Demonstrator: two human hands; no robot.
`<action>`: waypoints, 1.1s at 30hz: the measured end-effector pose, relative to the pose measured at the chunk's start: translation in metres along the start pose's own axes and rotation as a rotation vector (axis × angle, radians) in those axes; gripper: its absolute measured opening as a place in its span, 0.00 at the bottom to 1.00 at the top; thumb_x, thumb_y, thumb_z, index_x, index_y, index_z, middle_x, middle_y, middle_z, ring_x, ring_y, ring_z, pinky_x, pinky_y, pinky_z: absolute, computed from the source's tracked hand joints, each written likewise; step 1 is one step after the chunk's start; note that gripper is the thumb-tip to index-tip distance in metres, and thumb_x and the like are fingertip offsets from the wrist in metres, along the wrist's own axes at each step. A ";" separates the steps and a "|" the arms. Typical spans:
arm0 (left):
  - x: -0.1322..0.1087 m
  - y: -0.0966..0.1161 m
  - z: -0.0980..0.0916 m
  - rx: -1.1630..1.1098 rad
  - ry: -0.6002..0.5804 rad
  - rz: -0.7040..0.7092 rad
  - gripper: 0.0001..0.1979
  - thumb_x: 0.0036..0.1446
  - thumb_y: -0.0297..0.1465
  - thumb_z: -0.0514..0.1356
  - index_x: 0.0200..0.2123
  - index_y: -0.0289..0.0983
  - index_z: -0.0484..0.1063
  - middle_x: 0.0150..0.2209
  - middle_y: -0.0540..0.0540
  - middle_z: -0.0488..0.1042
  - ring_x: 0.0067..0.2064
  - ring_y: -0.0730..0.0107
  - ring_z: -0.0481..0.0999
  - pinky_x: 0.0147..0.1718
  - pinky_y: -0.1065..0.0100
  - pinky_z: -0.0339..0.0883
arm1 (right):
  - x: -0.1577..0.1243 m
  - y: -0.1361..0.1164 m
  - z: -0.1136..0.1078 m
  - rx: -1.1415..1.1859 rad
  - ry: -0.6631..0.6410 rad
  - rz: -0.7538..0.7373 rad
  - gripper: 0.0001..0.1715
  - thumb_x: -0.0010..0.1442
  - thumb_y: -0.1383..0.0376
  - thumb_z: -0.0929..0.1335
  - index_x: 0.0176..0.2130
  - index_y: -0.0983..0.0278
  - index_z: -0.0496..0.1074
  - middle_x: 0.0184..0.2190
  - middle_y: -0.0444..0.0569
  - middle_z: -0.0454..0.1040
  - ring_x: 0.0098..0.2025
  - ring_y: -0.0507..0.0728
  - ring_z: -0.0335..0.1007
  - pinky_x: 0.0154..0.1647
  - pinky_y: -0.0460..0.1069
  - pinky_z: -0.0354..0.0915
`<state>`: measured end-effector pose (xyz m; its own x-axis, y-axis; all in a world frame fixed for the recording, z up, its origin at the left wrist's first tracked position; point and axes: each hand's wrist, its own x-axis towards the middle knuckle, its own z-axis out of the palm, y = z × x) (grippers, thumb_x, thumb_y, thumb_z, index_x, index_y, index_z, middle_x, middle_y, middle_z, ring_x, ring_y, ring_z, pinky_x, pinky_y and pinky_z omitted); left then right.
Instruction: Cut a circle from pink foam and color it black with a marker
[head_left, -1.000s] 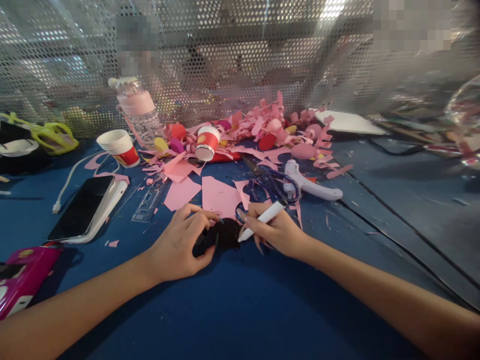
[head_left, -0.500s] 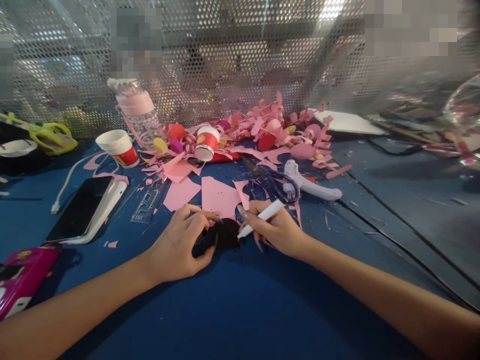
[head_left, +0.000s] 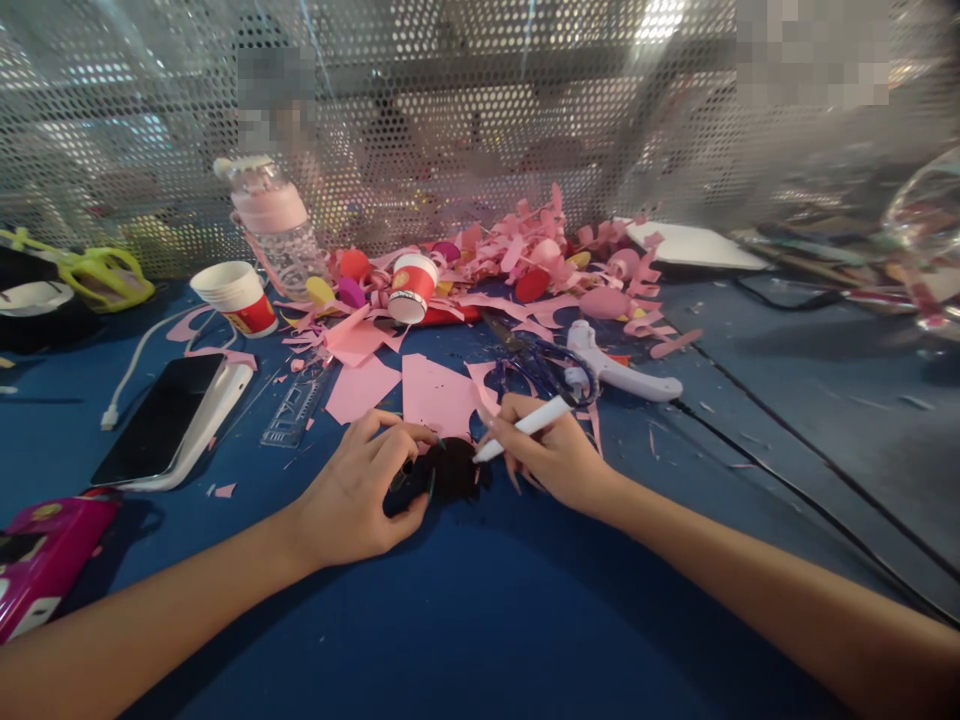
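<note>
My right hand (head_left: 551,450) is closed round a white pen (head_left: 525,428), its tip pointing left at the edge of a small dark, ragged-looking piece (head_left: 456,470). Fingers of my left hand (head_left: 367,480) curl round the left side of that dark piece and pin it on the blue table. What the piece is made of I cannot make out. Just beyond it lie pink paper sheets (head_left: 435,390). Scissors with blue handles (head_left: 551,370) rest behind my right hand, beside a white glue gun (head_left: 626,375).
Heaped pink paper scraps (head_left: 540,250) lie along the perforated metal screen (head_left: 465,120). Paper cups (head_left: 236,298), a bottle (head_left: 274,225), a clear stencil ruler (head_left: 294,405), a phone (head_left: 165,415) and a magenta case (head_left: 52,550) are on the left. A black cable (head_left: 787,505) runs right.
The pen tip and my right fingers have shifted slightly up and left along the dark piece's edge. My left hand has stayed in place.
</note>
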<state>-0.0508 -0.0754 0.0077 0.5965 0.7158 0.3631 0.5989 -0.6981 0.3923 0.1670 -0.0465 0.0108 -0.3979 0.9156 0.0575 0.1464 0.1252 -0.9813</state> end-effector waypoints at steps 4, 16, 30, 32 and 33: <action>0.000 0.000 0.000 0.000 0.001 -0.007 0.13 0.49 0.24 0.58 0.33 0.39 0.54 0.44 0.43 0.69 0.47 0.61 0.63 0.44 0.58 0.64 | 0.001 0.002 -0.001 0.006 0.034 0.018 0.21 0.56 0.53 0.65 0.21 0.62 0.55 0.11 0.35 0.58 0.09 0.44 0.52 0.07 0.40 0.48; 0.000 0.000 0.000 0.003 0.005 -0.004 0.13 0.48 0.24 0.58 0.33 0.39 0.54 0.44 0.42 0.69 0.47 0.61 0.63 0.43 0.58 0.64 | -0.001 0.003 -0.001 -0.006 0.092 0.045 0.22 0.58 0.55 0.64 0.20 0.62 0.54 0.10 0.36 0.58 0.09 0.44 0.53 0.07 0.40 0.49; 0.000 -0.001 0.001 0.010 0.007 0.000 0.14 0.48 0.23 0.58 0.33 0.39 0.54 0.45 0.43 0.69 0.47 0.62 0.63 0.45 0.59 0.64 | -0.004 0.002 0.000 0.020 -0.025 0.003 0.22 0.57 0.55 0.65 0.19 0.62 0.55 0.10 0.37 0.60 0.09 0.44 0.53 0.07 0.41 0.49; 0.000 -0.001 0.001 0.009 0.007 0.001 0.14 0.48 0.23 0.59 0.33 0.39 0.54 0.44 0.43 0.69 0.47 0.62 0.63 0.45 0.59 0.64 | -0.004 0.001 -0.001 0.036 0.019 -0.003 0.21 0.57 0.56 0.64 0.20 0.62 0.55 0.10 0.36 0.59 0.09 0.44 0.52 0.06 0.40 0.50; 0.000 0.000 0.001 0.009 0.008 0.003 0.14 0.48 0.23 0.59 0.33 0.39 0.54 0.44 0.43 0.69 0.47 0.62 0.63 0.45 0.59 0.64 | -0.003 0.001 -0.001 0.040 0.016 0.002 0.21 0.57 0.56 0.64 0.20 0.62 0.55 0.10 0.35 0.59 0.08 0.44 0.52 0.06 0.40 0.50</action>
<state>-0.0511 -0.0754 0.0068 0.5938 0.7139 0.3712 0.6022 -0.7003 0.3834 0.1693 -0.0492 0.0097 -0.3832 0.9218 0.0581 0.1106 0.1083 -0.9880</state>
